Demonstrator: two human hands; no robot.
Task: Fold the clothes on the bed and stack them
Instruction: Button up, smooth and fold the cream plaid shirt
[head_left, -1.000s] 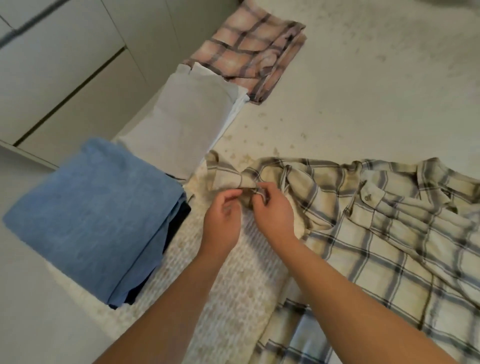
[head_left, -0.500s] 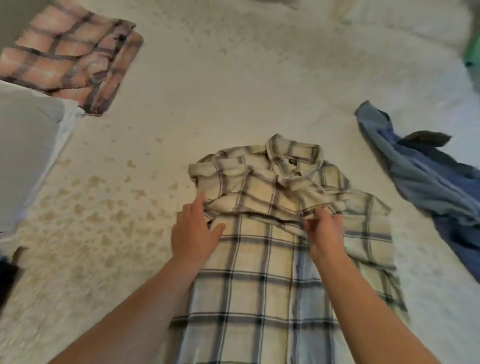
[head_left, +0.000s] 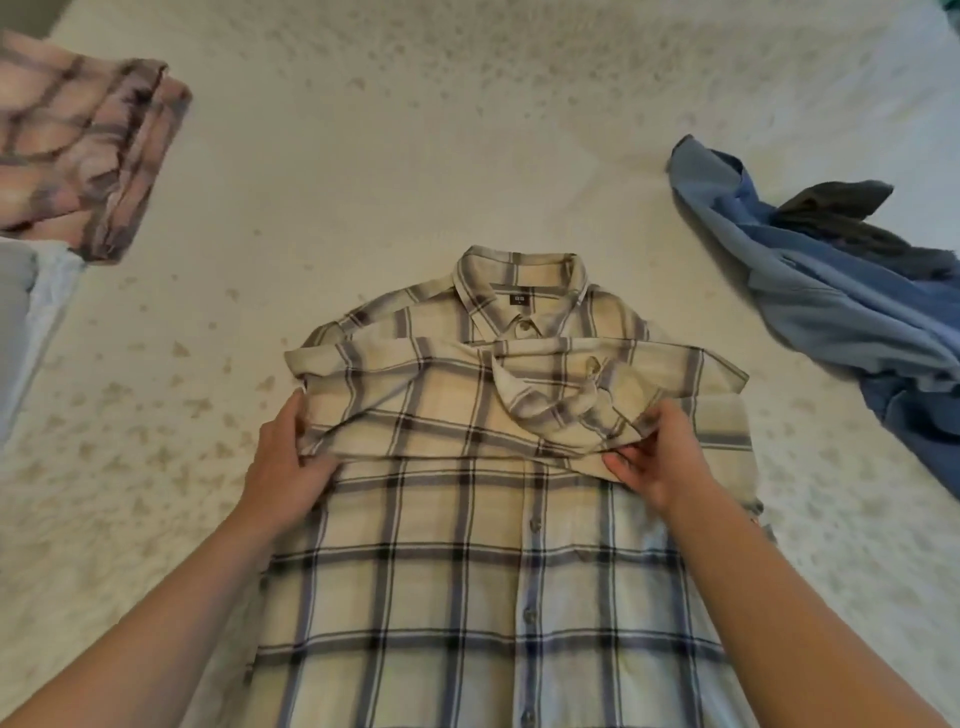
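The bed (head_left: 467, 130) carries the cream plaid shirt (head_left: 467, 545), front up, long axis running from the collar toward the person. Both sleeves lie folded across the chest, directly ahead of the hands. The left hand (head_left: 291, 462) and right hand (head_left: 657, 457) each pinch the folded band's near edge (equally near, one per side).

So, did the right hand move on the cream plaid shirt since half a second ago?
Cannot tell for sure. The right hand holds the folded sleeve of the cream plaid shirt at about the same place below the collar; the head camera shifted.
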